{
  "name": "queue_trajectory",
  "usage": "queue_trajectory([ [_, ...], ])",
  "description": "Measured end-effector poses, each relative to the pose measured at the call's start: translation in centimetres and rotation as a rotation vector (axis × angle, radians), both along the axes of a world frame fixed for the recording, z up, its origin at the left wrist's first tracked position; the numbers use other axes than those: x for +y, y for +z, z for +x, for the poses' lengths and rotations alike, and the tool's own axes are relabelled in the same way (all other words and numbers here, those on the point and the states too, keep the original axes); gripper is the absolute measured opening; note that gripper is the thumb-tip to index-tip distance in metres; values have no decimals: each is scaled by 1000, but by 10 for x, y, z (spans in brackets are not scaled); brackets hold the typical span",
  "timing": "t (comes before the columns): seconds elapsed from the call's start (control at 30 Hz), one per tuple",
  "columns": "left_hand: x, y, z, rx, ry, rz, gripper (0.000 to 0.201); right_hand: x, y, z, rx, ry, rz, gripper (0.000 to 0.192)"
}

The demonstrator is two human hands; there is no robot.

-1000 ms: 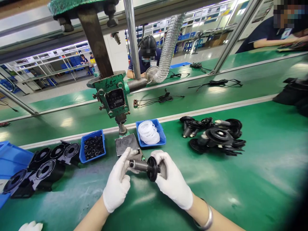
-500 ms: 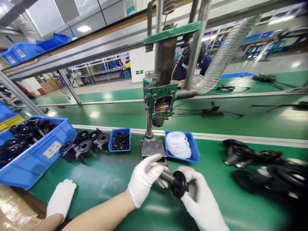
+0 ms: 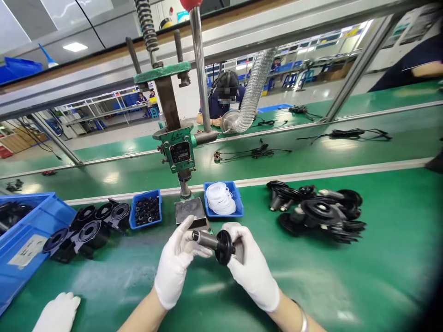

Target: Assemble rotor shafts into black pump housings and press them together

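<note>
A single head-worn camera looks forward and down across the green table, close above it (facing the green metal hand press straight ahead).

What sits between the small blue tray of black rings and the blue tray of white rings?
In the head view, the press's dark square base plate sits between the two trays.

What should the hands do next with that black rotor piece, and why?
Probably carry the rotor piece forward onto the press plate. Both the left hand and the right hand grip it just in front of that plate, shaft end pointing left, and the press head stands raised above.
</note>
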State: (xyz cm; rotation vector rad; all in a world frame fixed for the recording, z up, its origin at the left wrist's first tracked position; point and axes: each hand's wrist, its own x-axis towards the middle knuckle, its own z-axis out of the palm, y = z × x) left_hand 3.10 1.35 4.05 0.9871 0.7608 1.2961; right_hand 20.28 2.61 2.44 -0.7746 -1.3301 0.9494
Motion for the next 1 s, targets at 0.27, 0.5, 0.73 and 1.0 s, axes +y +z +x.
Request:
queue_trajectory([
  [0.27, -1, 13, 9, 78, 164, 31, 68, -4, -3, 2, -32, -5, 30, 23],
  [0.5, 11, -2, 21, -47, 206, -101, 72, 2, -1, 2, 70, -3, 10, 23],
  [0.73, 9, -10, 6, 111, 344, -67, 50, 4, 1, 2, 138, 34, -7, 23],
  [1.0, 14, 3, 7, 249, 206, 1, 67, -1, 2, 3, 145, 100, -43, 24],
])
